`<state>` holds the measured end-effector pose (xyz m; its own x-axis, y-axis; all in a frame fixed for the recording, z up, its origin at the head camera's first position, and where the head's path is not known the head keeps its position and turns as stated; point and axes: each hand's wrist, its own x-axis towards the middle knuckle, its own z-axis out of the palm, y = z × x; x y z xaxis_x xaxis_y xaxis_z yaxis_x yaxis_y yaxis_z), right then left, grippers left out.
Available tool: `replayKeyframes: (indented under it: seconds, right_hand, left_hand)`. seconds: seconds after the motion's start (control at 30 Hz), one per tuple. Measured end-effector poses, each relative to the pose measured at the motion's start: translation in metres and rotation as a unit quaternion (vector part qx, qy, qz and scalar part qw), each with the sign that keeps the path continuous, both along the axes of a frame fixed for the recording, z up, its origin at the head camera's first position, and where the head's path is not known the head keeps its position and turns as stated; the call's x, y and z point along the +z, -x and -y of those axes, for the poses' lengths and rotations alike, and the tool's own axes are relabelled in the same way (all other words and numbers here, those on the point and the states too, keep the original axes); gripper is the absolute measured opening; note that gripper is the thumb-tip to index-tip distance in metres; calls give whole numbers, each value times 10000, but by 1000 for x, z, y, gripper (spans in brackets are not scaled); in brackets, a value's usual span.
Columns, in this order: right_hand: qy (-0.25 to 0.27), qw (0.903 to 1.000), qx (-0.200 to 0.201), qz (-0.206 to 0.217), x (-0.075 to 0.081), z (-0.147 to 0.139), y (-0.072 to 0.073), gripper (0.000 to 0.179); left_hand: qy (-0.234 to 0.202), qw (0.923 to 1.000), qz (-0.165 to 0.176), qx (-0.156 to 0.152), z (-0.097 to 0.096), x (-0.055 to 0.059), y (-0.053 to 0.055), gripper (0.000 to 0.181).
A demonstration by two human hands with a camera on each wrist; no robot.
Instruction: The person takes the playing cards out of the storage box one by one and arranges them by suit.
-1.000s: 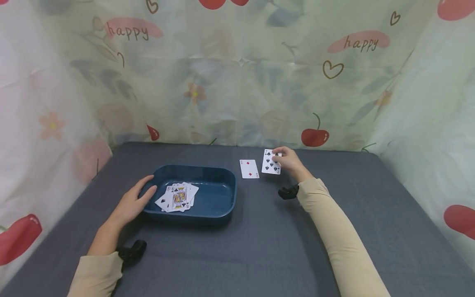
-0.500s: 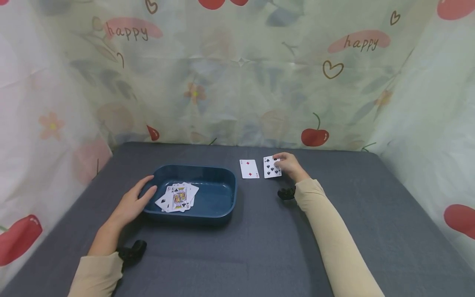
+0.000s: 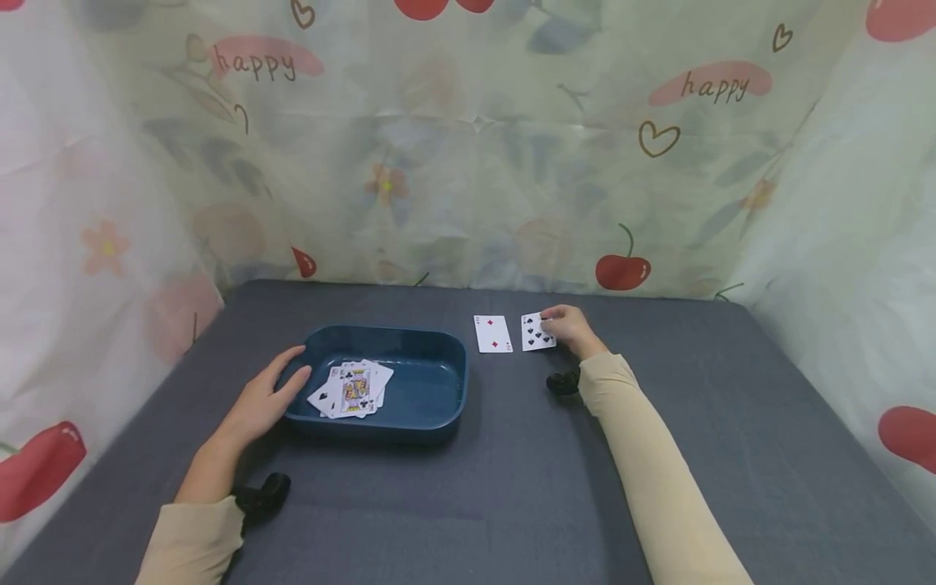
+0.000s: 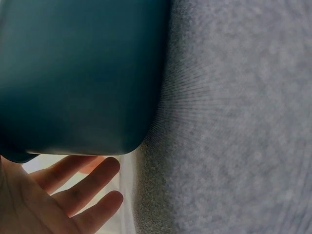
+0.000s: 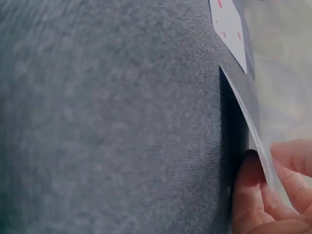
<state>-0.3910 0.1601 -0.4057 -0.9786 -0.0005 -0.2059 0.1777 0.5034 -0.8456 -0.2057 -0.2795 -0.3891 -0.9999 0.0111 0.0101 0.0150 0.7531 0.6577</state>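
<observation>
My right hand [image 3: 572, 329] pinches a seven of spades playing card [image 3: 534, 334] by its right side. In the right wrist view the card [image 5: 248, 119] stands tilted, with its far end low by the cloth and the held end raised, one digit beneath and others above. Just left of it a two of diamonds [image 3: 493, 334] lies face up on the table. My left hand [image 3: 256, 402] rests at the left end of a dark blue tray [image 3: 431, 429], thumb over the rim. Its fingers [image 4: 92, 183] look spread and fairly straight outside the wall.
Several face-up cards lie in a loose pile inside the tray, a king of clubs [image 3: 357, 392] on top. Dark grey cloth covers the table [image 3: 439, 520]. A patterned curtain [image 3: 475, 162] borders the back and both sides.
The seven of spades and my right hand have come down and slightly nearer, and the card has shifted a little rightward. My left hand, the tray and the two of diamonds stay in place.
</observation>
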Motion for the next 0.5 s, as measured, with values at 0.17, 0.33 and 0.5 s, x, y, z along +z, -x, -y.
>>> replayKeyframes:
  seconds: [0.17, 0.33, 0.5]
  right_hand:
    - [-318, 9994, -158, 8, 4, -1, -2, 34]
    - [-750, 9963, -403, -94, 12, -1, -7, 33]
    - [-712, 9972, -136, -203, 25, 3, -16, 33]
  left_hand:
    - [-18, 10000, -2, -9, 0, 0, 0, 65]
    - [-16, 10000, -12, -15, 0, 0, 0, 63]
    - [6, 10000, 6, -6, 0, 0, 0, 64]
